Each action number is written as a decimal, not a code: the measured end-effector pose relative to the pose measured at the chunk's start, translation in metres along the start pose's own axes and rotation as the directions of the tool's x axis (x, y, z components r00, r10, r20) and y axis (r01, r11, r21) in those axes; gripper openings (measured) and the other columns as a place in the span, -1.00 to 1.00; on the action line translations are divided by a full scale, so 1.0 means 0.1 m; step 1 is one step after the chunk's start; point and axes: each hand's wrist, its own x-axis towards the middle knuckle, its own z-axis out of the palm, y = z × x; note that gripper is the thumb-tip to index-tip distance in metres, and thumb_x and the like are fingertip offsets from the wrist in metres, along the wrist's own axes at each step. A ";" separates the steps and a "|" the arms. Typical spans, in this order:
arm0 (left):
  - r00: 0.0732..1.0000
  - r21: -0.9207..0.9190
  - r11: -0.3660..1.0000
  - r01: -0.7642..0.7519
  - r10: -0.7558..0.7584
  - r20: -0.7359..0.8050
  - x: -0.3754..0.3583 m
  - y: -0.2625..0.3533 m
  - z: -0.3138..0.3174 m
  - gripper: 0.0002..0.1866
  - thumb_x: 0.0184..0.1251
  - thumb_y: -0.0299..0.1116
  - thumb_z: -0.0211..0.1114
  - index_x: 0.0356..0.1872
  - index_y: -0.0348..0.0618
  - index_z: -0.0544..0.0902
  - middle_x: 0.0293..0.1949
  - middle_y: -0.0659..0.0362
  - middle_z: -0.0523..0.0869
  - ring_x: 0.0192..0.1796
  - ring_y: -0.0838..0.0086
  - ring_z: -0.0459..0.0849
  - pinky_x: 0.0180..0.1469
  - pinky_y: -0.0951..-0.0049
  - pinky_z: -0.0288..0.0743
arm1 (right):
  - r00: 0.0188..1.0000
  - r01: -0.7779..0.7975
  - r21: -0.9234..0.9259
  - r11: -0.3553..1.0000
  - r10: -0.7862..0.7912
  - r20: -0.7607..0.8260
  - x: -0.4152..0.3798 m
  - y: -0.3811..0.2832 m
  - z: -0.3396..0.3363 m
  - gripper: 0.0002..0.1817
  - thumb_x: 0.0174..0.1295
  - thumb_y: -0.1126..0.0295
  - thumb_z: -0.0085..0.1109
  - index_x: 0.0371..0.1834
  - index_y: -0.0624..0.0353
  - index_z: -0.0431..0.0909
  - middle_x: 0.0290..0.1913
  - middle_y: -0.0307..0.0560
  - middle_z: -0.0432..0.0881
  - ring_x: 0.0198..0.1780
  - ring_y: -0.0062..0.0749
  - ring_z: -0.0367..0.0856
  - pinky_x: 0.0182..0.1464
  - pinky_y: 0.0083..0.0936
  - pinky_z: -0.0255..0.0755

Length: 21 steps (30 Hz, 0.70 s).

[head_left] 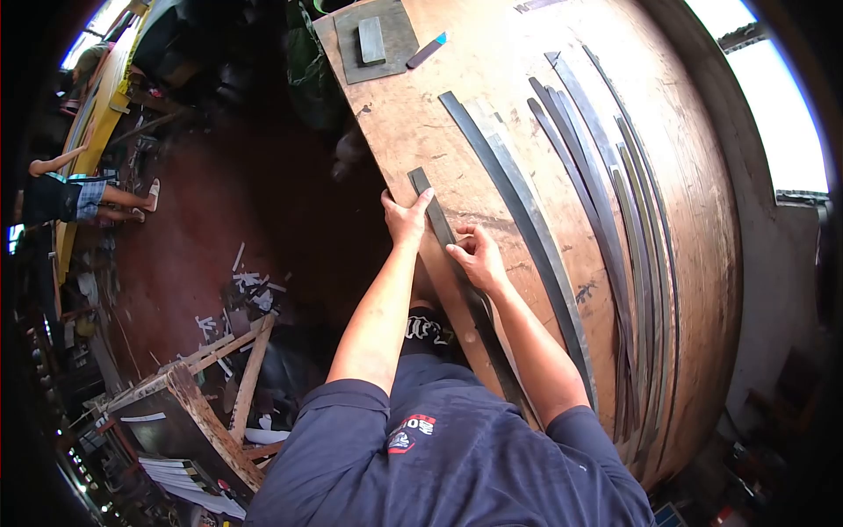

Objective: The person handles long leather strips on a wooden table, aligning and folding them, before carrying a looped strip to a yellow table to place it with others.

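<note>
My left hand (406,217) presses down on a long dark metal strip (439,230) near its far end, fingers spread flat over it with the thumb hooked at the tabletop (421,114) edge. My right hand (477,256) sits just behind, fingers curled and pinching the same strip against the wood. The strip lies along the near edge of the plywood tabletop, running back toward my body. Further in lie more curved metal strips (606,220) side by side. At the far end rests a sharpening stone (371,40) on a grey pad (399,48), with a blue-tipped marker (427,51) just beside it.
</note>
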 end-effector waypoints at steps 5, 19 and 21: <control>1.000 -0.022 1.000 0.000 -0.001 -0.003 0.00 -0.02 0.01 0.01 -0.12 -0.07 0.64 0.28 -0.44 0.27 0.12 -0.19 0.57 0.16 0.12 0.60 0.21 0.29 0.44 | 0.993 0.074 -0.054 0.996 -0.079 -0.092 -0.01 0.07 0.06 -0.66 0.20 0.46 0.29 0.04 0.26 0.51 -0.39 -0.14 0.69 -0.35 -0.57 0.60 -0.25 -0.53 0.50; 1.000 -0.005 1.000 -0.027 0.027 -0.014 0.01 -0.01 0.02 0.02 -0.11 -0.07 0.65 0.29 -0.45 0.25 0.10 -0.18 0.59 0.11 0.14 0.63 0.17 0.31 0.49 | 0.965 0.034 -0.256 0.966 -0.099 -0.244 -0.07 -0.13 0.17 -0.79 0.16 0.40 0.23 -0.18 0.25 0.65 -0.45 0.06 0.70 -0.40 -0.27 0.70 -0.26 -0.42 0.54; 1.000 -0.014 1.000 -0.022 0.022 -0.012 0.02 -0.03 0.02 0.03 -0.11 -0.07 0.65 0.29 -0.45 0.25 0.10 -0.18 0.59 0.10 0.14 0.63 0.17 0.31 0.49 | 0.963 0.030 -0.259 0.965 -0.097 -0.250 -0.06 -0.12 0.18 -0.80 0.16 0.40 0.23 -0.19 0.25 0.65 -0.45 0.07 0.70 -0.39 -0.24 0.70 -0.25 -0.41 0.55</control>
